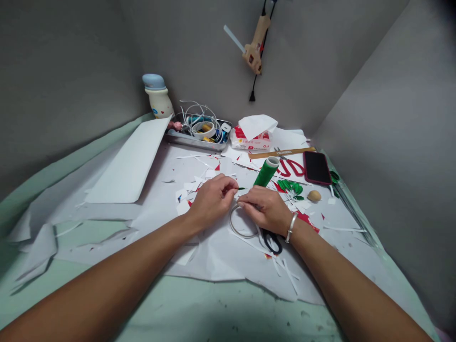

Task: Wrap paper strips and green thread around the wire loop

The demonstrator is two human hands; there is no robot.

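Observation:
My left hand is closed in a pinch, with a small dark green piece at its fingertips. It looks like a leaf shape, but is too small to be sure. My right hand is also pinched, just right of the left; what its fingertips hold is hidden. A thin round ring shows under the right fingertips; I cannot tell whether they touch it. Behind the right hand stands a spool of green thread. Black-handled scissors lie partly under the right wrist. Several shiny green leaf-like pieces are heaped beyond it.
Paper scraps litter the white sheet. A metal tray of supplies, a bottle, a tissue pack, red-handled scissors, a ruler and a phone sit farther back. A glue gun hangs on the wall.

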